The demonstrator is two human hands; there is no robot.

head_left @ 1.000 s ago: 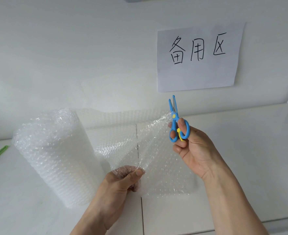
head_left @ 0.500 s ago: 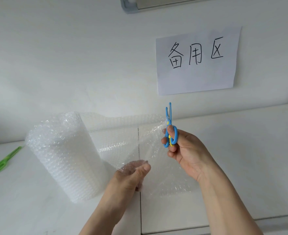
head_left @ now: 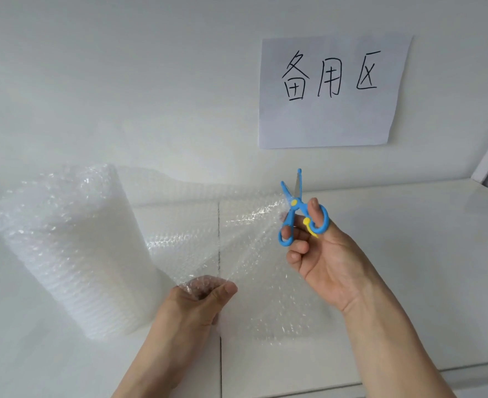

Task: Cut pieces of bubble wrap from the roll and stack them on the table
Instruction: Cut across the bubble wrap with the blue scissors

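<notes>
**A:** Bubble wrap [head_left: 254,254] is stretching out from the roll [head_left: 64,248], which is standing upright on the table [head_left: 409,268]. Taking the roll as the landmark, the loose sheet is running off to its right, and its free end is lying beyond both hands.

**B:** Who is holding what?

**A:** The left hand [head_left: 199,300] is pinching the sheet's near edge, just right of the roll's base, thumb pressing the film against the fingers. The right hand [head_left: 320,254] is closed through the loops of the blue scissors [head_left: 300,208], farther right of the roll and higher, at the sheet's far edge. The blades are standing parted, tips pointing up and away from the person.

**B:** So which relation is deciding the coming cut?

**A:** The sheet's long axis is running rightward from the roll, and the film is being pulled taut on a diagonal between the left pinch and the spot near the scissors. I judge the cut line needs to cross that axis, from far edge to near edge. The right hand is the nearer one to the far edge, but the blades are pointing away from the film; it looks as if they must tip down toward the pinch before biting.

**B:** Anything stacked yet?

**A:** Right of the roll, film is lying flat on the table under the raised sheet, but I cannot tell whether it is a cut piece or the sheet's own end. A sign [head_left: 331,93] is hanging on the wall above, well right of the roll.
</notes>
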